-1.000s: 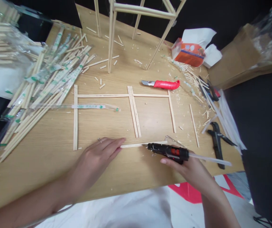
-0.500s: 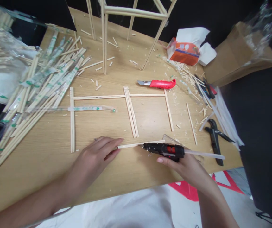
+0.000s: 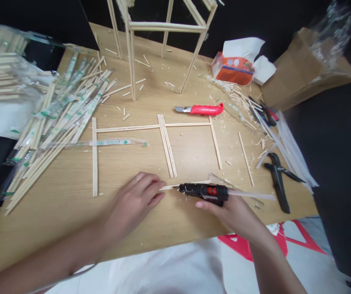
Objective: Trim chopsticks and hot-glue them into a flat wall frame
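Observation:
My left hand (image 3: 138,196) pinches the left end of a pair of wooden chopsticks (image 3: 168,187) lying flat near the table's front edge. In my right hand (image 3: 227,212) is a black hot glue gun (image 3: 204,192), with a translucent glue stick (image 3: 251,195) poking out of its back. Its nozzle meets the chopsticks just right of my left fingertips; whether glue is coming out is too small to tell. The gun hides part of the chopsticks. Beyond my hands lies a flat frame of joined chopsticks (image 3: 166,145). A clear ruler-like strip (image 3: 255,203) lies partly under my right hand.
A standing chopstick structure (image 3: 166,27) rises at the back. Wrapped chopsticks (image 3: 68,110) heap at left. A red utility knife (image 3: 206,110) lies past the frame. On the right are a tissue box (image 3: 233,69), a paper bag (image 3: 307,65), spare glue sticks (image 3: 291,151) and a black tool (image 3: 278,183).
The glue gun has moved left along the chopsticks, its nozzle closer to my left fingertips. My left hand has shifted slightly right. The camera view has tilted a little.

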`<action>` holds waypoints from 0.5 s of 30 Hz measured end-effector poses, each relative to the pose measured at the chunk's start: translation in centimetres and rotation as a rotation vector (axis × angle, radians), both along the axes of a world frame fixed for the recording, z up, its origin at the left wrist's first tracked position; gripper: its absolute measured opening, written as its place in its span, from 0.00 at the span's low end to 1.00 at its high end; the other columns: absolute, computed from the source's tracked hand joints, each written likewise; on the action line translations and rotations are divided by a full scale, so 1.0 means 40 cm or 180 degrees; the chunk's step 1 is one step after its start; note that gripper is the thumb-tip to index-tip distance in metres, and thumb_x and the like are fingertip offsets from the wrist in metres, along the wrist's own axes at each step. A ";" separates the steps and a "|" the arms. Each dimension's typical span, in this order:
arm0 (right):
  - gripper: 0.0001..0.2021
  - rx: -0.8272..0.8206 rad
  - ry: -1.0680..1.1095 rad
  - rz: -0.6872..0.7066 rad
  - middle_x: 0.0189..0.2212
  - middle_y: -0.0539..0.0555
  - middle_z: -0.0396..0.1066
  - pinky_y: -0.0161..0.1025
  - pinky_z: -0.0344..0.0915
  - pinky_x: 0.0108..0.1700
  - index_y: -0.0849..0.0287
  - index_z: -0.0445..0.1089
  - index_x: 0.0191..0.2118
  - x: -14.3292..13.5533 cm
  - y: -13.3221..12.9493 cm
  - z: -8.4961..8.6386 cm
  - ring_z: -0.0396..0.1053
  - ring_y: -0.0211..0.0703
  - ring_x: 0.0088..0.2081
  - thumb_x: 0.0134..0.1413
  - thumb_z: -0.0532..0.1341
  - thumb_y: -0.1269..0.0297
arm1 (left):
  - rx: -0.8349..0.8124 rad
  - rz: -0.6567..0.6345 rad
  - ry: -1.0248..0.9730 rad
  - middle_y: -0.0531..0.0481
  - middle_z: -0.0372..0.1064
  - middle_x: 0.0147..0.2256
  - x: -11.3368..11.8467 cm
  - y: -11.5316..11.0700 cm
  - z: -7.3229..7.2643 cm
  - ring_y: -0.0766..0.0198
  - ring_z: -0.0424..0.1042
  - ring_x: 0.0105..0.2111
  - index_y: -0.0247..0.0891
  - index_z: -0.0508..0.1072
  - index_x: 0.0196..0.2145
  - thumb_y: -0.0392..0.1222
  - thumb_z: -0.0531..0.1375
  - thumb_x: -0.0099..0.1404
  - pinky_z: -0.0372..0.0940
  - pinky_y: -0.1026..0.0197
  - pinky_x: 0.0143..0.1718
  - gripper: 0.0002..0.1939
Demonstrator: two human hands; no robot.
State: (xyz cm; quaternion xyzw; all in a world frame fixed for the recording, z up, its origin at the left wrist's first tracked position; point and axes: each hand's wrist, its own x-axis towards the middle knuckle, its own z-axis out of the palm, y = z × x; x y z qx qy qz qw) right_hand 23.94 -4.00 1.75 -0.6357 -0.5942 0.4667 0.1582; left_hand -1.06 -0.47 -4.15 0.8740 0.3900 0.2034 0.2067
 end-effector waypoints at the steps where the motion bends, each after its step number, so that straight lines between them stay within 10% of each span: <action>1: 0.15 0.0027 0.0027 -0.0012 0.47 0.46 0.73 0.43 0.61 0.54 0.45 0.71 0.46 0.000 0.000 -0.002 0.67 0.47 0.52 0.53 0.63 0.53 | -0.0024 -0.0031 0.0035 0.49 0.69 0.38 0.006 0.003 0.002 0.61 0.66 0.41 0.38 0.70 0.43 0.39 0.56 0.66 0.62 0.59 0.41 0.09; 15: 0.15 -0.0016 -0.0007 -0.0051 0.45 0.49 0.74 0.47 0.63 0.53 0.47 0.72 0.46 0.002 -0.001 -0.011 0.69 0.50 0.50 0.53 0.62 0.52 | -0.0352 -0.0135 0.0396 0.51 0.69 0.36 0.043 0.030 0.010 0.61 0.67 0.38 0.40 0.71 0.38 0.36 0.55 0.65 0.62 0.58 0.40 0.06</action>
